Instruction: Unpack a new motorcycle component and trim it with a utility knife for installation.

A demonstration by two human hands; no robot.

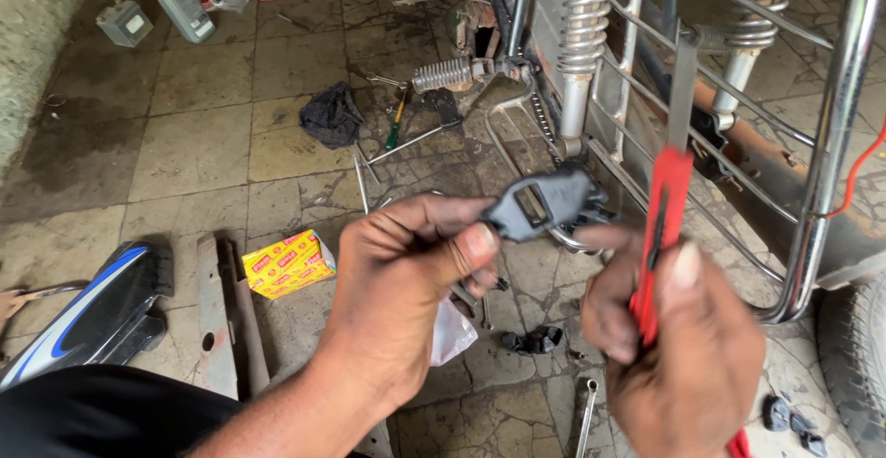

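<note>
While left hand (406, 283) pinches a dark plastic connector housing (540, 204) and right hand (683, 347) grips a red-handled tool (660, 227), its tip not yet touching the housing; wrenches (415, 140) lie on the floor (185, 144).

Matt black plastic part (544, 202) — glossy chrome rack (835, 126)

My left hand (406, 278) and right hand (678, 347) are bare, grimy, no sleeves; dark trousers (101, 416) show below the left forearm.
</note>
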